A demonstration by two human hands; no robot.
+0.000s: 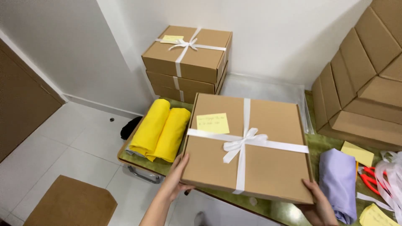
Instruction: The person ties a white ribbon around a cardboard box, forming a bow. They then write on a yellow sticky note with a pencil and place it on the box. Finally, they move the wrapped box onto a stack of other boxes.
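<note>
The left hand (178, 175) and right hand (316, 199) each clamp a near corner of the ribboned cardboard box (247, 146), keeping it level above the green surface (276, 209), between yellow cloth rolls (161, 129) and lilac cloth (337, 175).

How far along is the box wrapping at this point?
Three ribboned boxes sit stacked at the wall. The left hand and right hand hold another ribboned box with a yellow note. Yellow cloth rolls, a lilac roll and plain boxes remain.
</note>
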